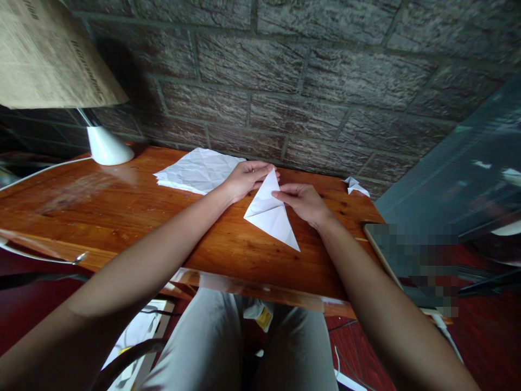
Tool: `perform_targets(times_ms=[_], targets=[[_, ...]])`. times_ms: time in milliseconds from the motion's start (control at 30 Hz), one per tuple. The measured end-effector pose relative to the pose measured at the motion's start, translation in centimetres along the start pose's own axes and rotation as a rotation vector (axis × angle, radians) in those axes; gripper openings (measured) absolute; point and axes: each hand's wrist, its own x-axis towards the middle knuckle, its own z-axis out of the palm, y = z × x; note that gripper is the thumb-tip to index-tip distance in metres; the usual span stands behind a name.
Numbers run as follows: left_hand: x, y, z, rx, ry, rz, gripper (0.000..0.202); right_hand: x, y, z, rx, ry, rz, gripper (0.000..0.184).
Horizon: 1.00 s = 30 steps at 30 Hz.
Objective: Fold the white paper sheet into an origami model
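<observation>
A folded sheet of white paper (268, 209), kite-like with a crease across its middle, is held between my two hands just over the wooden desk. My left hand (250, 178) pinches its upper tip between thumb and fingers. On the paper's right edge, my right hand (299, 200) grips with the thumb on top and the fingers behind, partly hidden. Beside my left hand lies a stack of creased white paper sheets (199, 169).
A lamp with a newsprint-like shade (52, 60) and white base (108, 146) stands at the left of the desk (97, 201). A small folded paper piece (357, 186) sits at the far right corner. A tablet-like device (401, 271) lies at the right edge. A brick wall (260, 108) rises behind.
</observation>
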Motion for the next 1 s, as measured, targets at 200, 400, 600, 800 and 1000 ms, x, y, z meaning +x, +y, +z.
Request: perform_targets(times_ms=[200, 400, 600, 800, 1000], targets=[[-0.1, 0.1, -0.2, -0.002, -0.023, 0.023, 0.023, 0.0, -0.1, 0.0, -0.003, 0.002, -0.005, 0.041], [-0.1, 0.1, -0.2, -0.034, -0.037, 0.036, 0.020, 0.0, 0.1, -0.1, -0.003, 0.000, -0.009, 0.040], [-0.2, 0.3, 0.4, -0.043, 0.016, 0.036, 0.016, 0.0, -0.1, 0.1, -0.045, 0.003, -0.041, 0.037], [0.3, -0.6, 0.7, 0.002, 0.072, 0.080, 0.020, 0.0, -0.2, 0.2, -0.019, -0.006, -0.022, 0.037], [0.6, -0.7, 0.7, 0.011, 0.147, 0.059, 0.035, -0.1, -0.3, 0.2, 0.005, -0.013, 0.000, 0.038]])
